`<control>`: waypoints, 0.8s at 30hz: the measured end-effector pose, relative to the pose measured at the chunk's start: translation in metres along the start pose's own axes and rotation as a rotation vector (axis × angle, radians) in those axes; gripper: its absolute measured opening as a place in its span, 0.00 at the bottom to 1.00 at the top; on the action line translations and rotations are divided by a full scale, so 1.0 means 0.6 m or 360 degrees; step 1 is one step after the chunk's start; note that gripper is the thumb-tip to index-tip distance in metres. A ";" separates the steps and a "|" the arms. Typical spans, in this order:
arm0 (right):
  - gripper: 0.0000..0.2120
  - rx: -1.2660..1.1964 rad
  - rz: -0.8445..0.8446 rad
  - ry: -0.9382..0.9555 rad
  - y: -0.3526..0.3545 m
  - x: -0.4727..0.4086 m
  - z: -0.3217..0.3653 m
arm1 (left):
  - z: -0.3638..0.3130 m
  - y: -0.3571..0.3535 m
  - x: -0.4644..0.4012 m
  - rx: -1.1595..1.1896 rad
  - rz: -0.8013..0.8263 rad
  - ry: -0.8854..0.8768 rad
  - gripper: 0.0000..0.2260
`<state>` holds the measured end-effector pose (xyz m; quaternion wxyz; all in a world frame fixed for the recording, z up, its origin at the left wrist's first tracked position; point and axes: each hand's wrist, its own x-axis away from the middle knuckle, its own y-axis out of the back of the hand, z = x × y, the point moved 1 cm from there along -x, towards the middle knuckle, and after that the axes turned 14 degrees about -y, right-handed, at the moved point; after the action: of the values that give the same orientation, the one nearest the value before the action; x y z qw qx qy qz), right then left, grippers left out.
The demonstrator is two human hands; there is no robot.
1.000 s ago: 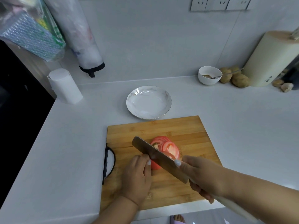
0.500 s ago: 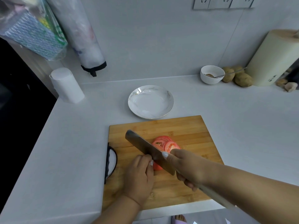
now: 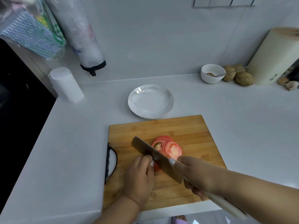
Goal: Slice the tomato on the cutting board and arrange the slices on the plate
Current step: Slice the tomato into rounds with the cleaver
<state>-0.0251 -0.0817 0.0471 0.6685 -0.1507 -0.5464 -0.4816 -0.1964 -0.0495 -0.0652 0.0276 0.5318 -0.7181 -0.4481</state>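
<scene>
Several red tomato slices (image 3: 169, 146) lie fanned out on the wooden cutting board (image 3: 191, 131). A small uncut piece of tomato (image 3: 156, 167) sits under the fingertips of my left hand (image 3: 140, 177), which presses on it. My right hand (image 3: 193, 173) grips a wide-bladed knife (image 3: 153, 155) whose blade runs diagonally between the remaining piece and the slices. The white plate (image 3: 150, 103) stands just behind the board and holds nothing.
A white paper roll (image 3: 66, 85) stands at the back left. A small white bowl with a spoon (image 3: 211, 75), potatoes (image 3: 239, 75) and a cream cylinder (image 3: 273, 57) are at the back right. A black handle (image 3: 110, 160) sticks out of the board's left side. The counter edge is close in front.
The knife blade slid forward to the far left, then drew back slightly in a sawing stroke. My left hand stayed on the tomato piece.
</scene>
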 end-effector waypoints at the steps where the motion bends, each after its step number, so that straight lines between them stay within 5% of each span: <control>1: 0.22 0.0023 -0.0014 0.0005 -0.003 -0.004 0.008 | 0.000 0.000 0.001 -0.0002 0.0002 -0.0001 0.08; 16: 0.23 0.0023 0.0040 -0.0038 -0.007 -0.021 -0.018 | 0.002 0.000 -0.001 -0.0039 0.0046 0.0043 0.06; 24: 0.26 0.0210 -0.0204 0.0153 -0.031 -0.045 0.022 | -0.002 0.006 0.002 -0.0016 0.0102 -0.0050 0.09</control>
<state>-0.0462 -0.0686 0.0223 0.6703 -0.0478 -0.5527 -0.4929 -0.1986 -0.0512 -0.0626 0.0334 0.5013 -0.7329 -0.4587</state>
